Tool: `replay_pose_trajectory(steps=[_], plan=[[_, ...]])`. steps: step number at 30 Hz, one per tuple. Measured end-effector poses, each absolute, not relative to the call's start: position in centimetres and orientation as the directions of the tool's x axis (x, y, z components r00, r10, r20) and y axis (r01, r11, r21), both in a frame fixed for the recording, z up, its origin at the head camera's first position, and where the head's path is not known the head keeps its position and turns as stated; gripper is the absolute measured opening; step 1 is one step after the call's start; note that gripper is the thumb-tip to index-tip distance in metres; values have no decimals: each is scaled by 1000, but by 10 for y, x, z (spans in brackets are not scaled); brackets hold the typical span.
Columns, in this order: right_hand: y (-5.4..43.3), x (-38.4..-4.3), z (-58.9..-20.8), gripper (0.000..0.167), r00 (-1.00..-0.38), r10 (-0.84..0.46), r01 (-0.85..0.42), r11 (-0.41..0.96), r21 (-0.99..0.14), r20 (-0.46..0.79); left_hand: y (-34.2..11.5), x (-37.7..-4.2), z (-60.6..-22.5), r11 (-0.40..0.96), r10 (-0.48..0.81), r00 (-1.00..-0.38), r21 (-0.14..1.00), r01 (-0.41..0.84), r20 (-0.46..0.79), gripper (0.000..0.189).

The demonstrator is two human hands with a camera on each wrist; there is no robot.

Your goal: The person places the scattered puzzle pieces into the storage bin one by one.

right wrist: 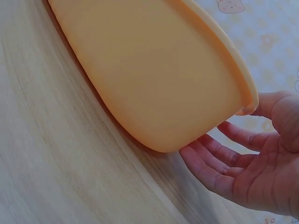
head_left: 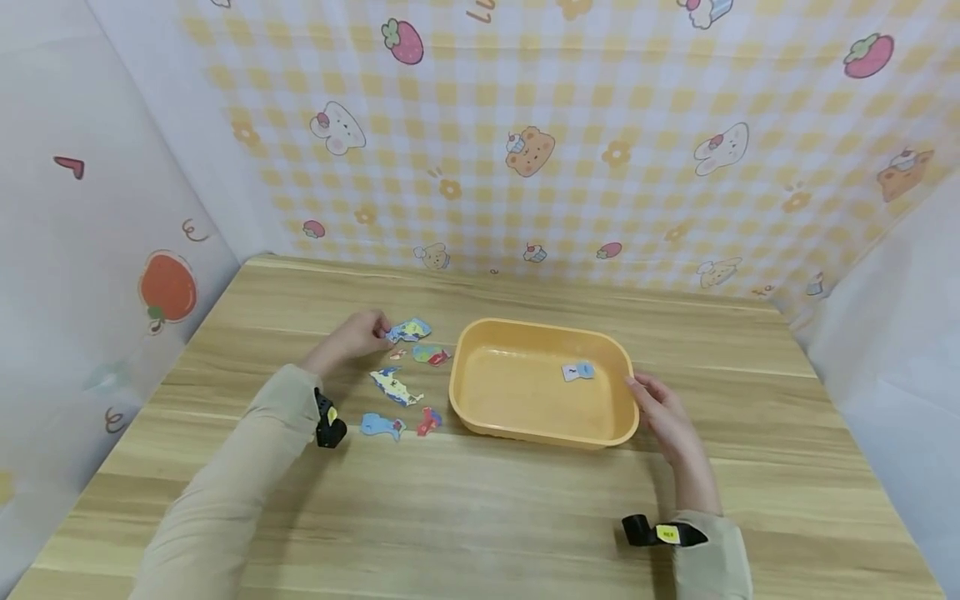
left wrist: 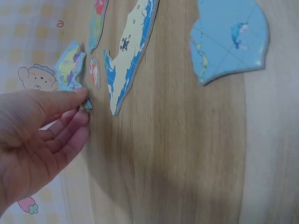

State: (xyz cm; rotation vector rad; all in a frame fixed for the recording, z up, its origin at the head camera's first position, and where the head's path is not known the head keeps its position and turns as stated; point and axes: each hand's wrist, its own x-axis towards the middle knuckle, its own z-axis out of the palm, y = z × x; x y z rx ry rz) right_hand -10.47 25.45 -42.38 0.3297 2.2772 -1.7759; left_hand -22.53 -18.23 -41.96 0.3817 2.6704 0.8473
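Note:
At the left, my left hand [head_left: 363,333] pinches the edge of a blue, yellow and purple map puzzle piece [head_left: 410,331] between thumb and fingers. Its end by the fingertips is partly hidden in the left wrist view. Close by on the table lie a green and red piece [head_left: 430,354], a tiny reddish piece [head_left: 397,354] and a long cream and blue piece [head_left: 395,387]. My right hand [head_left: 663,408] grips the right end of a yellow plastic basin [head_left: 528,322], with the thumb at the rim and the fingers against the outer wall [right wrist: 154,79].
Nearer the front lie a light blue piece [head_left: 381,425] with a dolphin print and a red and blue piece [head_left: 429,421]. Pale blue and whitish pieces [head_left: 579,372] lie inside the basin. A checked cloth [head_left: 480,208] hangs behind the wooden table [head_left: 495,517].

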Motion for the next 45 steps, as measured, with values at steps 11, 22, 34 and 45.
replay_pose_trajectory(steps=[11,22,34,45], plan=[[255,-104,-424,61,-946,33,322,226,-919,-323,-194,-222,-413,758,354,-901,641,120,-250,20],[255,-105,-419,66,-942,6,324,286,-902,-336,-190,-220,-397,705,364,-907,699,121,-211,26],[256,-106,-419,64,-939,9,332,289,-898,-344,-153,-219,-369,605,478,-856,780,159,-196,27],[256,-107,-419,63,-939,34,337,298,-893,-343,-108,-219,-357,566,576,-796,793,224,-186,22]])
